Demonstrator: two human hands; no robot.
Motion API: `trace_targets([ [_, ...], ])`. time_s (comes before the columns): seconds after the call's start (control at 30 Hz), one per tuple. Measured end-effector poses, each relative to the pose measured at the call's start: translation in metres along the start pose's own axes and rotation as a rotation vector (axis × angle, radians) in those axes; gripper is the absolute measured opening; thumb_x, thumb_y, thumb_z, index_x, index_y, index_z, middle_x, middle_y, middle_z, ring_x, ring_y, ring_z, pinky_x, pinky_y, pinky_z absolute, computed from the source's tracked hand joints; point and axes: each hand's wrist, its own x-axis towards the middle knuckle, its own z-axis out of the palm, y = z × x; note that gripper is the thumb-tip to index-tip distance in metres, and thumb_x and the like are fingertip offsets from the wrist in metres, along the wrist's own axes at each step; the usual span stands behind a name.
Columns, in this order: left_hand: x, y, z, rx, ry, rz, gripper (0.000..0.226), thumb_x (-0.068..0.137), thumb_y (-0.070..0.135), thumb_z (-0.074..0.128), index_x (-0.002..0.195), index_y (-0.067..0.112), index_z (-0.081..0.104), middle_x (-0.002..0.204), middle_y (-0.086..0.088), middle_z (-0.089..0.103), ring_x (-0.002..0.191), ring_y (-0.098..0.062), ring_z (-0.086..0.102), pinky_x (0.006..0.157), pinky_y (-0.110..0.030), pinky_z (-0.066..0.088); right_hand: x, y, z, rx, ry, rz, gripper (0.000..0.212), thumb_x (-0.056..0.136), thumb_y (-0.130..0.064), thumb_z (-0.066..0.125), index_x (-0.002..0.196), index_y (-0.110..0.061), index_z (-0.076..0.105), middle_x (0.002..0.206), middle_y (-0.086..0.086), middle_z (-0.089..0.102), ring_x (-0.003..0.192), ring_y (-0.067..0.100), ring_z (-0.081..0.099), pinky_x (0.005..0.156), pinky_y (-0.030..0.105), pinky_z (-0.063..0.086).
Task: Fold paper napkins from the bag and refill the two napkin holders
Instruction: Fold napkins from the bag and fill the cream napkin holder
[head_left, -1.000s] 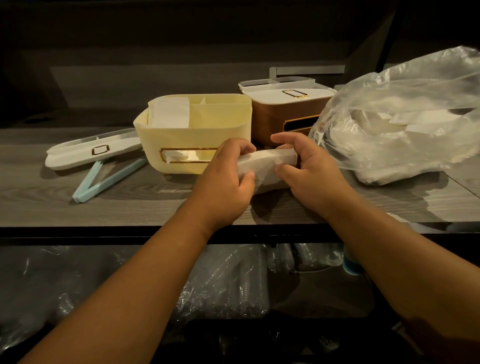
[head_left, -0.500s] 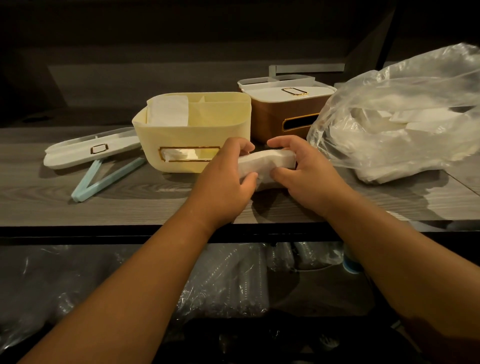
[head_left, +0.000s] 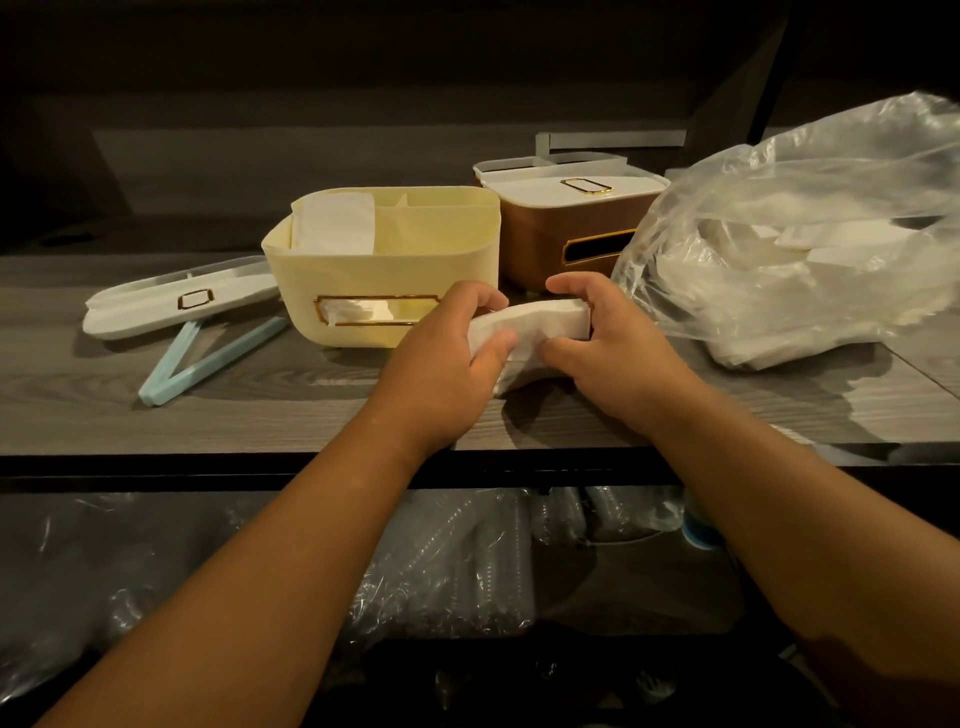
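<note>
Napkin stack (head_left: 524, 332) held just above counter (head_left: 260, 405), in front of both holders | left hand (head_left: 441, 358) curled round its left end, thumb on front | right hand (head_left: 613, 348) grips right end | cream holder (head_left: 384, 270) lid off, napkins inside at left | brown holder (head_left: 561, 234) lidded | napkin bag (head_left: 810, 234) at right.

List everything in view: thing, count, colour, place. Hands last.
napkin stack: one, white, held above the counter's front
yellow holder: one, pale yellow, open, counter centre, napkins inside at left
brown holder: one, brown, white lid on, behind right of the yellow one
loose lid: one, white, counter left
clip: one, light blue, in front of the loose lid
bag: one, clear plastic, napkins inside, counter right
counter: one, grey wood
left hand: one, grips the stack's left end
right hand: one, grips its right end
</note>
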Motion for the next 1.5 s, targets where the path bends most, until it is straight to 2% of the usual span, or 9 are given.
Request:
trace_targets([
  [0.2,0.001,0.0,-0.001,-0.036,0.016,-0.018,0.023,0.099,0.033,0.06,0.117,0.04,0.046,0.114,0.016,0.053,0.1,-0.009,0.056,0.081,-0.022,0.055,0.001,0.0,0.0,0.007,0.013,0.009,0.064,0.085,-0.018,0.074,0.14,-0.035,0.047,0.123,-0.014,0.055,0.097,0.003,0.061,0.071,0.018,0.056],
  [0.33,0.0,0.0,0.0,-0.03,0.006,-0.031,0.024,0.099,0.034,0.061,0.116,0.04,0.045,0.112,0.016,0.053,0.093,-0.006,0.055,0.072,-0.013,0.05,0.001,-0.001,0.0,-0.004,0.001,0.014,0.062,0.086,-0.018,0.074,0.139,-0.035,0.048,0.123,-0.013,0.053,0.097,0.004,0.06,0.066,0.014,0.055],
  [0.5,-0.001,0.002,-0.001,-0.041,0.04,-0.022,0.026,0.097,0.032,0.063,0.113,0.042,0.045,0.108,0.02,0.051,0.088,0.001,0.053,0.067,-0.007,0.046,0.0,-0.002,-0.001,0.058,-0.011,0.027,0.067,0.087,-0.016,0.074,0.142,-0.037,0.042,0.125,-0.014,0.053,0.104,0.006,0.06,0.08,0.023,0.06],
  [0.73,-0.002,0.003,-0.001,-0.047,0.046,-0.038,0.022,0.097,0.038,0.062,0.112,0.041,0.045,0.109,0.019,0.051,0.088,-0.001,0.053,0.066,-0.012,0.05,0.0,-0.002,0.0,0.17,0.007,0.047,0.072,0.088,-0.015,0.074,0.146,-0.035,0.036,0.132,-0.009,0.055,0.106,0.008,0.062,0.078,0.024,0.061],
  [0.93,-0.001,0.021,-0.019,-0.251,0.13,-0.146,0.007,0.099,0.038,0.057,0.099,0.031,0.056,0.099,0.014,0.062,0.092,-0.006,0.063,0.068,-0.021,0.055,0.004,-0.019,-0.001,0.268,0.135,0.07,0.07,0.086,-0.026,0.077,0.143,-0.04,0.039,0.131,-0.011,0.056,0.107,0.01,0.061,0.07,0.022,0.058],
  [1.07,0.016,0.048,-0.064,-0.214,-0.022,-0.264,0.014,0.1,0.039,0.056,0.106,0.027,0.06,0.092,0.008,0.069,0.069,-0.009,0.071,0.054,-0.027,0.06,0.024,-0.06,0.002,0.341,0.158,0.056,0.066,0.085,-0.027,0.079,0.138,-0.042,0.043,0.125,-0.013,0.056,0.109,0.016,0.063,0.083,0.038,0.062],
  [1.2,0.04,0.057,-0.112,-0.207,-0.068,-0.312,0.015,0.102,0.029,0.053,0.108,0.021,0.065,0.089,-0.001,0.073,0.053,-0.007,0.065,0.048,-0.022,0.048,0.054,-0.109,0.013,0.328,0.157,-0.013,0.065,0.085,-0.026,0.078,0.141,-0.035,0.045,0.131,-0.008,0.055,0.113,0.017,0.059,0.092,0.037,0.057],
  [1.37,0.068,0.04,-0.147,-0.323,0.05,-0.495,0.014,0.101,0.023,0.055,0.105,0.016,0.066,0.088,-0.006,0.068,0.053,-0.006,0.054,0.047,-0.02,0.041,0.091,-0.147,0.033,0.331,0.05,0.115,0.06,0.088,-0.023,0.077,0.14,-0.026,0.047,0.106,-0.003,0.061,0.089,0.017,0.069,0.067,0.026,0.062],
  [1.5,0.078,0.024,-0.152,-0.338,0.04,-0.564,0.015,0.1,0.026,0.057,0.105,0.015,0.066,0.089,-0.006,0.066,0.057,-0.007,0.053,0.049,-0.019,0.04,0.109,-0.154,0.051,0.288,-0.008,0.197,0.051,0.088,-0.018,0.077,0.131,-0.023,0.051,0.105,0.003,0.061,0.086,0.021,0.07,0.07,0.032,0.063],
])
